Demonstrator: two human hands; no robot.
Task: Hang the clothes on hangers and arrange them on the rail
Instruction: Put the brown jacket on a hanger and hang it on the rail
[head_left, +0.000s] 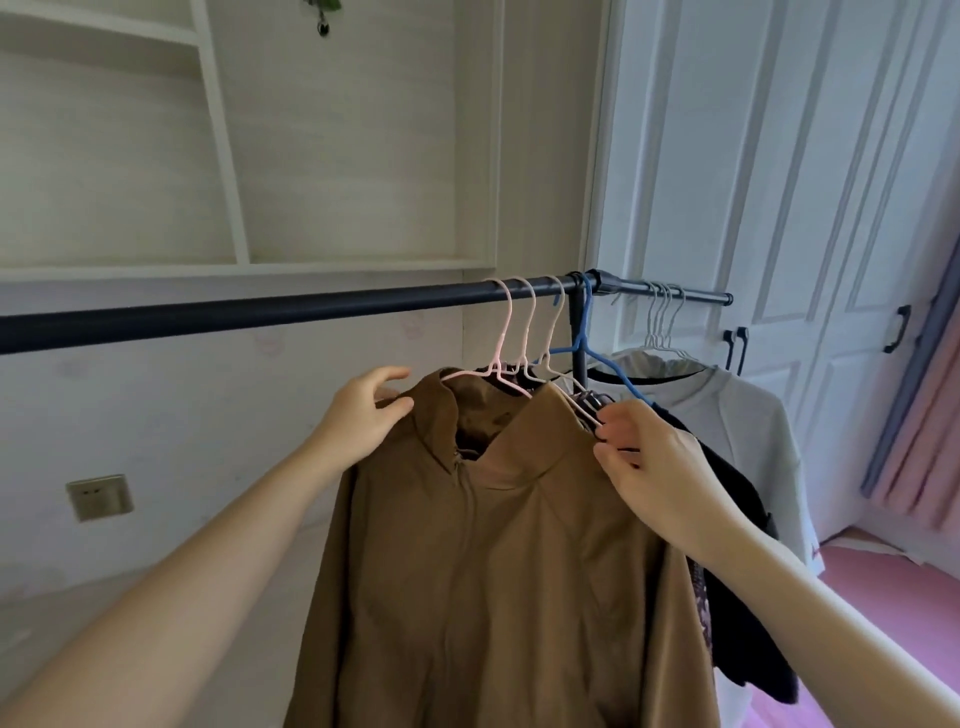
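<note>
The brown jacket, hooked on the rail, wants both shoulders squared on its pink hanger: left hand pinches the collar, right hand grips the shoulder seam.

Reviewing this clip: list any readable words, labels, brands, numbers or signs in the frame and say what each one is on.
No text can be read.
White T-shirt: a red mark at its lower edge, too small and cut off to read.
Patterned garment behind the brown jacket: a print, no legible letters.
Wall socket: no marking visible.
Hangers and rail: no labels visible.
</note>
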